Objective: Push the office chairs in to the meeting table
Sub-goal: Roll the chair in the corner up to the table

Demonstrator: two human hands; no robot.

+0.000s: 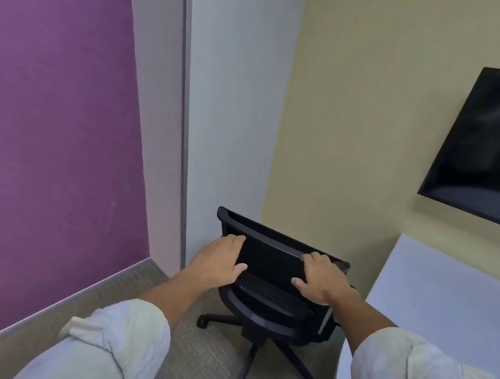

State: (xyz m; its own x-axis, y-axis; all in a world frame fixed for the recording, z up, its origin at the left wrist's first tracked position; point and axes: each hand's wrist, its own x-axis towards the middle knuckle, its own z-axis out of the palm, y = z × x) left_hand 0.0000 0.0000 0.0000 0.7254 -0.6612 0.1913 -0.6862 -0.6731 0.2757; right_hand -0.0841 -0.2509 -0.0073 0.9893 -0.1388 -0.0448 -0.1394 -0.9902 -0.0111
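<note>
A black office chair (271,259) on a wheeled star base stands in the room's corner, its backrest turned towards me. My left hand (221,260) grips the left part of the backrest's top edge. My right hand (321,279) grips the right part of the same edge. The white meeting table (438,299) lies to the right, its rounded edge close to the chair's right side. The chair's seat is mostly hidden behind the backrest and my hands.
A purple wall (47,116) runs along the left, a white panel and a yellow wall stand behind the chair. A dark screen (499,144) hangs on the yellow wall above the table. Carpet (202,359) shows around the chair's base.
</note>
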